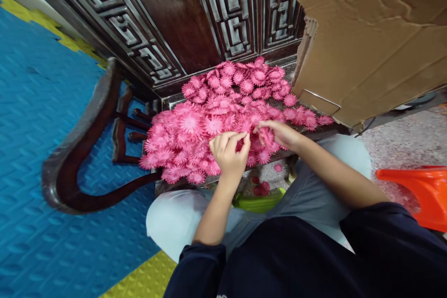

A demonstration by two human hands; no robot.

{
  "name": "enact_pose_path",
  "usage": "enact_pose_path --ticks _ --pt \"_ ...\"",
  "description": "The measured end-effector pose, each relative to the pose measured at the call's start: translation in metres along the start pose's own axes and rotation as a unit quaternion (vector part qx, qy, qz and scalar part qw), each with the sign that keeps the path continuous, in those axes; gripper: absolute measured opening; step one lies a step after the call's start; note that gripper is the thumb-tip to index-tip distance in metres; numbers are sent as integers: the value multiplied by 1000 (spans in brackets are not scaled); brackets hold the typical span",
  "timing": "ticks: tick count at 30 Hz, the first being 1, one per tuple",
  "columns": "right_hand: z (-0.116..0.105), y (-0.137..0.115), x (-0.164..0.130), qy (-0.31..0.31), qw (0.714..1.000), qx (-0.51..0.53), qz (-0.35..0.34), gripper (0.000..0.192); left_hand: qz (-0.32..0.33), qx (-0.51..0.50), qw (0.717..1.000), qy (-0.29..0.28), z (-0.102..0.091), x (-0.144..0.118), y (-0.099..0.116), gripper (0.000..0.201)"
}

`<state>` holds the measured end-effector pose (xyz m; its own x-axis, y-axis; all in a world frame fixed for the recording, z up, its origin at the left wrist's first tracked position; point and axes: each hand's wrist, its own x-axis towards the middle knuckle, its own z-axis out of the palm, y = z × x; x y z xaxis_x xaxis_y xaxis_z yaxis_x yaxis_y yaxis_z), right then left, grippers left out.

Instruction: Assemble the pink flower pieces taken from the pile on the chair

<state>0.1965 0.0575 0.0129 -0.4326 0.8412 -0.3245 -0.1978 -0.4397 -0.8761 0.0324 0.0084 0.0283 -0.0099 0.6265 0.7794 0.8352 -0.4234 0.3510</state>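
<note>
Grasping a pink flower [267, 137] in the right grip [283, 135], likely light, flexible and best held mid-disc, while pinching alongside with the left grip [228, 151], on what unclear.

A dark navy top [289, 260] is worn at the bottom of the frame, its left sleeve [200, 263] and right sleeve [375, 223] cut short. A small white marking [221, 296] is partly shown at the lower edge. Pale blue-grey trousers [174, 219] are worn below. The left hand [229, 151] and right hand [282, 135] are left bare.
</note>
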Motion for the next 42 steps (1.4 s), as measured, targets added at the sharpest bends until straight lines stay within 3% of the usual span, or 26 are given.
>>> enact_pose_path --ticks 2,6,10,15,18,22,25,28,39,42 --pt "1 -2 -4 -39 998 -36 -29 33 5 -2 1000 -8 2 0 0 3" --pt "6 -9 -11 -74 992 -69 -80 33 8 -27 999 -37 6 -1 0 5" --pt "8 -11 -11 -52 990 -105 -77 37 23 -35 998 -56 9 -4 0 7" --pt "4 -3 -5 6 994 -81 -71 19 42 -45 993 -103 10 -4 0 7" --pt "2 -1 -4 17 995 -54 -79 19 0 -73 992 -107 6 -3 2 13" --pt "4 -3 -6 5 994 -61 -92 20 -139 -132 979 -77 -2 1 4 36" --pt "6 -5 -7 -9 992 -75 -100 22 -198 -180 957 -110 -5 4 3 28" --pt "7 -7 -8 -15 992 -74 -98 23 -210 -215 942 -150 -5 6 2 12" --pt "9 -9 -12 -17 989 -89 -116 25 -228 -222 938 -136 -4 7 3 17" --pt "9 -10 -11 -12 989 -93 -117 26 -233 -227 937 -126 -3 4 3 10"
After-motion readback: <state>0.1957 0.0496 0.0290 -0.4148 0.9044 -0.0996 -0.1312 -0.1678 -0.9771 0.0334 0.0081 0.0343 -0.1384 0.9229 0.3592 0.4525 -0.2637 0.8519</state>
